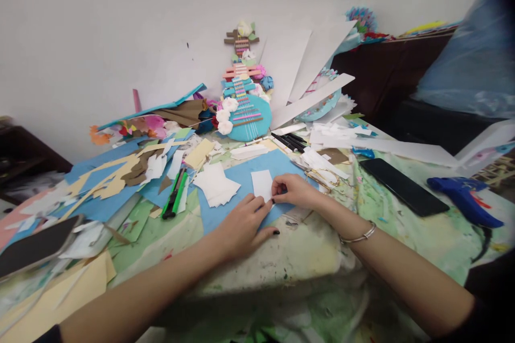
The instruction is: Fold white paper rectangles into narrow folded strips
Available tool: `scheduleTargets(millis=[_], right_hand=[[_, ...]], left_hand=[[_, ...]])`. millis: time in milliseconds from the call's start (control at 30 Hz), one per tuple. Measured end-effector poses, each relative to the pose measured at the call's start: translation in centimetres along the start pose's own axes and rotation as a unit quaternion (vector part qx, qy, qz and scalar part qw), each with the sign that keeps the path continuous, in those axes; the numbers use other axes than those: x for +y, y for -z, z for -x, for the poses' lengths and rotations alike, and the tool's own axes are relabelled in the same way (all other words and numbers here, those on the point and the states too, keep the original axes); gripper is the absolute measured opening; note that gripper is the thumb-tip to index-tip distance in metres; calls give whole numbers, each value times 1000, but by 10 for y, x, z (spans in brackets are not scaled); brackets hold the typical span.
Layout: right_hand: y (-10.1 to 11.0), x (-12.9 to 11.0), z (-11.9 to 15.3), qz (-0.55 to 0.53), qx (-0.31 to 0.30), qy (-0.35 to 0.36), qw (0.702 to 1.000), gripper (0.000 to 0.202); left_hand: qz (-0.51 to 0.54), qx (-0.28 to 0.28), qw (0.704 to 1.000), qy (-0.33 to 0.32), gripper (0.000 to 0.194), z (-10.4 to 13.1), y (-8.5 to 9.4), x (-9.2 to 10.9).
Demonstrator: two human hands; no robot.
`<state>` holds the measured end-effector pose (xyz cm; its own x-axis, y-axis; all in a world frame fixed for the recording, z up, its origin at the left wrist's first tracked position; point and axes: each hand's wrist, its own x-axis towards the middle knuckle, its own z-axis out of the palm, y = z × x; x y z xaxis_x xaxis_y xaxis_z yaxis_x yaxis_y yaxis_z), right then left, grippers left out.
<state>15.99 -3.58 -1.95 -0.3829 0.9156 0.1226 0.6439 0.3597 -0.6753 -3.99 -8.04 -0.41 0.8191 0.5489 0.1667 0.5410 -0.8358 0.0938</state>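
Observation:
A small white paper rectangle [262,183] lies on a blue paper sheet [245,171] at the table's middle. My right hand [295,191] pinches its lower right corner with fingertips. My left hand [241,225] rests flat on the blue sheet, its fingertips touching the white piece's lower edge. A pile of similar white pieces [216,184] sits just left of it.
A green utility knife [175,194] lies to the left among paper scraps. Scissors [322,177], black pens [290,142], a black phone [403,186] and a blue glue gun [464,199] lie to the right. A paper guitar model [244,99] leans on the wall.

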Motion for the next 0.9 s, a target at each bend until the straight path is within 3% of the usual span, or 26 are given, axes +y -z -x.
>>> scheduleTargets(millis=[267,467,667,900], right_hand=[[1,4,-2,-2,11,-26,1000,11],[4,5,0,1,7,-23,1000,7],[4,-3,2,34,10,-22,999,22],[3,0,-2,14,-10,-37,999,19]], left_hand=[[-23,-27,999,-23,61,3,4,1],[-18,-28,999,-29,59,3,6,0],[-11,-37,999,-26,61,3,8,-1],[-40,-37,998,-5,62,7,7,4]])
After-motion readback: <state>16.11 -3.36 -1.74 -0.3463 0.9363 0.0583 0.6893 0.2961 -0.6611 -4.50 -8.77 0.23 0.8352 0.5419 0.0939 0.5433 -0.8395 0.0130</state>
